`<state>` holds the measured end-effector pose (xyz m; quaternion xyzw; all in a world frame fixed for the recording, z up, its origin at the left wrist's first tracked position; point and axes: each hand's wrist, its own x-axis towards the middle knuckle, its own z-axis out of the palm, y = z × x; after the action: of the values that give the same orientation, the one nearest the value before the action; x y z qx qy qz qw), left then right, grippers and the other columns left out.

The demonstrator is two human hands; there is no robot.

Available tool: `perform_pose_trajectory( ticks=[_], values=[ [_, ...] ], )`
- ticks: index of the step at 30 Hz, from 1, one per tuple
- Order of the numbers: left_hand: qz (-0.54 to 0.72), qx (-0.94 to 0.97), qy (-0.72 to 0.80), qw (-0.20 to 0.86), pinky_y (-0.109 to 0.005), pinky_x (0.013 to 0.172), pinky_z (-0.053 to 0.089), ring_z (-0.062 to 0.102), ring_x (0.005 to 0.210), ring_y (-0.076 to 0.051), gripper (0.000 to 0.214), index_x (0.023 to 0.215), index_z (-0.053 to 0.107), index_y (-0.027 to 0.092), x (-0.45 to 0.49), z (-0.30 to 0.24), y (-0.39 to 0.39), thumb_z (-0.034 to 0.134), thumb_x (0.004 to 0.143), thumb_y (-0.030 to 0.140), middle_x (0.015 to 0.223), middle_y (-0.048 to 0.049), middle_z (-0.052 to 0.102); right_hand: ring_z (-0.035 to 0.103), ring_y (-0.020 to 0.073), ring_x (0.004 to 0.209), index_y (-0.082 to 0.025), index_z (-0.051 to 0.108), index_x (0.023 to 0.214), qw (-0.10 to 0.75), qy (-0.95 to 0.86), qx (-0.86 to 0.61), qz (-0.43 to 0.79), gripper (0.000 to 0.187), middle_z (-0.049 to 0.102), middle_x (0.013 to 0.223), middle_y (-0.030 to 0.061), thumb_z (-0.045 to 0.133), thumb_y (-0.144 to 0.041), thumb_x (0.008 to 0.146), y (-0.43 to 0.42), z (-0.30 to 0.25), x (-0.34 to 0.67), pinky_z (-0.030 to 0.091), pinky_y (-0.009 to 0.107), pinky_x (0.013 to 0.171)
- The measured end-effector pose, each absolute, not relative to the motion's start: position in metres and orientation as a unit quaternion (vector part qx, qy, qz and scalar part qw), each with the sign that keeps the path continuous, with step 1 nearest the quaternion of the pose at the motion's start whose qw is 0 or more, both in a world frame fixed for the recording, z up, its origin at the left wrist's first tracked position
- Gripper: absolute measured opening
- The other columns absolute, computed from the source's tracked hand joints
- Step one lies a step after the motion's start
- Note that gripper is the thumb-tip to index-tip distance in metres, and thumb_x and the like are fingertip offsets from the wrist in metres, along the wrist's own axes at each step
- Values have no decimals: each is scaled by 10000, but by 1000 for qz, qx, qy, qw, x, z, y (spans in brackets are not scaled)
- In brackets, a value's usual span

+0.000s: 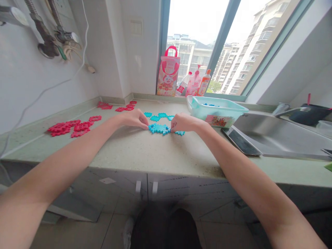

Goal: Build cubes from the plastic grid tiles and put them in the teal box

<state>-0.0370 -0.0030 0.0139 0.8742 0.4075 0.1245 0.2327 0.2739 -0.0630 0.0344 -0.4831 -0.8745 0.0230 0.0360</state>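
Observation:
A joined strip of blue interlocking puzzle pieces (159, 129) lies low over the countertop, between my two hands. My left hand (136, 118) pinches its left end with thumb and fingers. At the right end, the closed fingers of my right hand (183, 122) grip the strip; the fingertips are partly hidden. Just behind are several loose turquoise puzzle pieces (162, 115) lying flat. Another turquoise piece (180, 132) rests beside and below my right fingers. Off to the left, red puzzle pieces (59, 128) form a loose pile.
More red pieces (104, 105) lie by the back wall. A turquoise plastic basin (220, 105) with blue pieces inside stands right of my hands. Beyond it are a dark phone-like slab (241, 141) and a steel sink (293, 138). Bottles (204, 83) and a pink bag (168, 76) line the windowsill.

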Motion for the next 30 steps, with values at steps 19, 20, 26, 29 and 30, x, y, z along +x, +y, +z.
perform_pose_trajectory(
  ticks=[19, 20, 26, 29, 30],
  values=[
    [152, 873, 415, 206, -276, 683, 444, 658, 738, -171, 309, 872, 812, 222, -46, 14, 3, 753, 769, 508, 800, -22, 764, 758, 220, 840, -246, 830, 1082, 41, -860, -507, 46, 330, 826, 1013, 57, 813, -464, 835, -57, 45, 300, 548, 300, 723],
    [178, 869, 429, 172, -281, 695, 447, 651, 743, -171, 308, 885, 796, 210, -49, 11, 5, 727, 784, 492, 810, -27, 757, 756, 222, 815, -247, 819, 1108, 36, -854, -517, 49, 407, 823, 1003, 62, 843, -510, 799, -56, 45, 302, 549, 302, 699],
    [225, 855, 468, 0, -347, 993, 488, 666, 1062, -259, 532, 1269, 735, 178, -56, -5, 21, 664, 812, 440, 1131, -109, 737, 746, 214, 786, -253, 802, 1126, 32, -837, -544, 49, 433, 817, 979, 40, 889, -409, 731, -55, 38, 301, 538, 286, 677],
    [163, 865, 474, -8, -388, 1187, 378, 558, 1348, -297, 632, 1486, 622, 219, -54, -9, 23, 570, 906, 466, 1435, -126, 643, 742, 257, 900, -216, 792, 1212, 46, -833, -552, -9, 456, 807, 1052, 85, 827, -391, 792, -56, 38, 298, 552, 320, 782],
    [139, 865, 483, -1, -392, 1215, 347, 517, 1407, -294, 622, 1511, 602, 238, -53, -10, 23, 529, 938, 469, 1510, -118, 599, 735, 273, 949, -205, 791, 1227, 60, -833, -549, -35, 460, 796, 1082, 104, 809, -396, 809, -56, 39, 297, 554, 336, 833]
  ],
)
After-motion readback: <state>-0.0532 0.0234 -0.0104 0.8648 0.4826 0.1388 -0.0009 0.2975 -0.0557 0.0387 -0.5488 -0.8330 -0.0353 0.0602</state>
